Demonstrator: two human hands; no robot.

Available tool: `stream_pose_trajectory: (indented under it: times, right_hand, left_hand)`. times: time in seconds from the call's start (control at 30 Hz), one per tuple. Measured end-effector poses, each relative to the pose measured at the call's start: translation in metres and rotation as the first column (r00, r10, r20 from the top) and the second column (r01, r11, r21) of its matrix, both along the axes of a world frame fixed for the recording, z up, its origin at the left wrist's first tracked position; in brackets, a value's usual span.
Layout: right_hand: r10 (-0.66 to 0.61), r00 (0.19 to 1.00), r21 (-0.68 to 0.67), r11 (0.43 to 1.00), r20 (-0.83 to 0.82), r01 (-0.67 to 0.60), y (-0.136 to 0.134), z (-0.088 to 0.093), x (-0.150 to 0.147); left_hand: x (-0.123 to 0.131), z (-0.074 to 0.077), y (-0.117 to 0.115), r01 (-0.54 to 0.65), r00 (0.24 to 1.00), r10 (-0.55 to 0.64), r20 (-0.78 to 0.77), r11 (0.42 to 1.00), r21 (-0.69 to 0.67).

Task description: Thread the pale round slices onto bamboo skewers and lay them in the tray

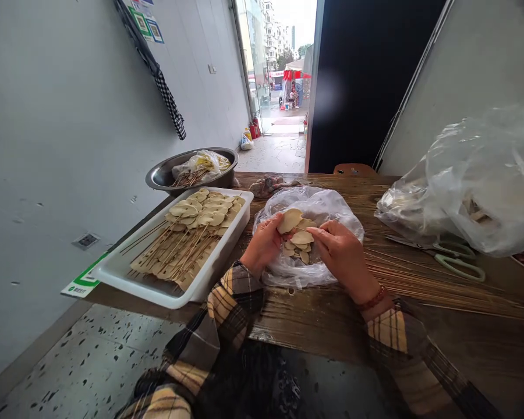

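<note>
My left hand (pixel 264 244) pinches a pale round slice (pixel 290 219) over an open clear plastic bag (pixel 332 212) of more slices (pixel 300 249) on the wooden table (pixel 323 314). Close against it, my right hand (pixel 341 251) has its fingers closed on a thin bamboo skewer (pixel 303 230) whose tip meets the slice. A white tray (pixel 126 267) to the left holds several finished skewers of slices (pixel 201 218), with sticks pointing toward me.
A metal bowl (pixel 161 174) with a bag and sticks stands behind the tray. Loose bamboo skewers (pixel 423 279) and pale-handled scissors (pixel 456 262) lie at the right, under a big crumpled plastic bag (pixel 475 180). A wall runs along the left; an open doorway lies ahead.
</note>
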State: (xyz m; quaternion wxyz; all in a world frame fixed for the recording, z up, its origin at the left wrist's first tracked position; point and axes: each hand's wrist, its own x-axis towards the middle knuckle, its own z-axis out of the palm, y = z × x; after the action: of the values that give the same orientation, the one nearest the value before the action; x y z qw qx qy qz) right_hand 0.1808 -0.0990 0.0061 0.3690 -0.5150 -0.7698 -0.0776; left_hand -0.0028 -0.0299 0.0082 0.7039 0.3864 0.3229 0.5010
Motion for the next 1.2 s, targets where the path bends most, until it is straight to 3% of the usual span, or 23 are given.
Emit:
stream_pose_trajectory:
  times: [0.2, 0.47, 0.9, 1.2]
  right_hand:
    - [-0.04, 0.999, 0.005, 0.999, -0.029, 0.04, -0.002, -0.0002, -0.0015]
    - [-0.082, 0.997, -0.012, 0.997, -0.006, 0.082, -0.0023, 0.0008, -0.0029]
    - [-0.097, 0.995, -0.007, 0.995, 0.005, 0.097, -0.002, 0.0011, -0.0027]
    - [-0.114, 0.993, 0.012, 0.993, 0.02, 0.113, -0.0009, -0.0008, -0.0032]
  left_hand:
    - [0.0009, -0.0017, -0.0028, 0.019, 0.999, -0.017, -0.033, 0.999, 0.046]
    - [0.0042, -0.0055, -0.0017, -0.09, 0.992, 0.099, -0.072, 0.989, 0.119]
    - [0.0054, -0.0025, -0.0029, -0.116, 0.989, 0.129, -0.076, 0.981, 0.156]
    - [0.0076, -0.0013, -0.0049, -0.146, 0.976, 0.181, -0.123, 0.957, 0.252]
